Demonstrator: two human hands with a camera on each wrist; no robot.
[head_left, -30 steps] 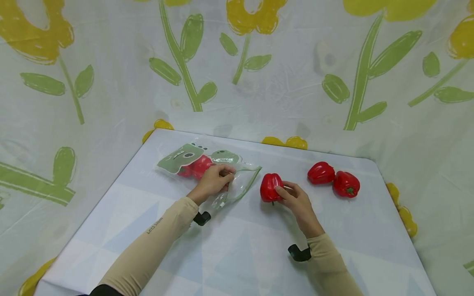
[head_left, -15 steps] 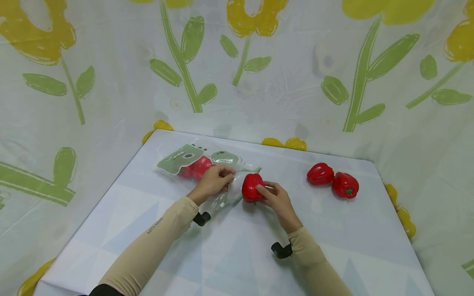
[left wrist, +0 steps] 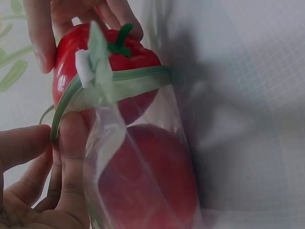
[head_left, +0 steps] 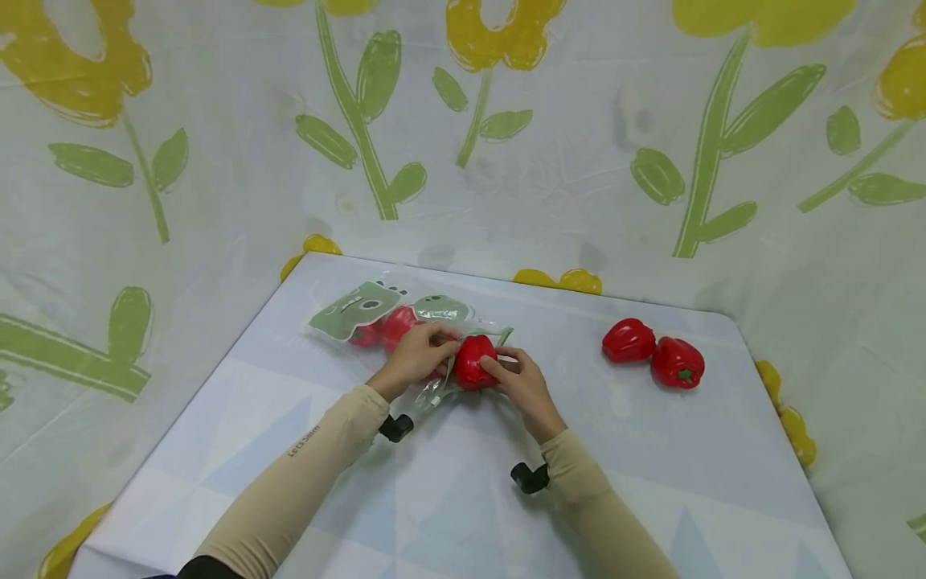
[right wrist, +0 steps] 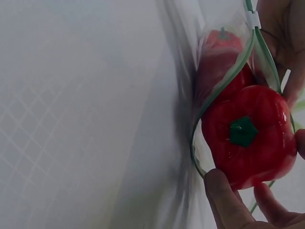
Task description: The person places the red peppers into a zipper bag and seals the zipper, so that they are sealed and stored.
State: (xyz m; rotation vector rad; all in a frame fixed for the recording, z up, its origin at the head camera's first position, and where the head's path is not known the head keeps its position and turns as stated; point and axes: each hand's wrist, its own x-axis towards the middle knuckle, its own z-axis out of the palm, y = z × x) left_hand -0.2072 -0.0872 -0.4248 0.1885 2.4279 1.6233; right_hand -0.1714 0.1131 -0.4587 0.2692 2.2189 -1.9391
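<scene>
My right hand [head_left: 526, 389] grips a glossy red bell pepper [head_left: 475, 363] with a green stem. The pepper sits partly inside the mouth of a clear zip bag [left wrist: 164, 105], whose green-edged opening runs around it in both wrist views. With thumb and fingers my left hand [head_left: 417, 355] pinches the bag's rim and holds the mouth apart. Deeper in the bag lie more red peppers [right wrist: 220, 64], seen through the plastic. A white slider [right wrist: 253, 19] sits on the green zip. Green cartoon prints [head_left: 359, 310] cover part of the bag's far end.
Two more red bell peppers, one on its side [head_left: 628, 340] and one with its stem toward me [head_left: 678, 363], lie at the table's right. The pale patterned table [head_left: 448, 498] ends at a flowered curtain [head_left: 564, 185] behind.
My right hand has carried the red bell pepper leftward from beside the bag into its mouth. My left hand stays at the rim.
</scene>
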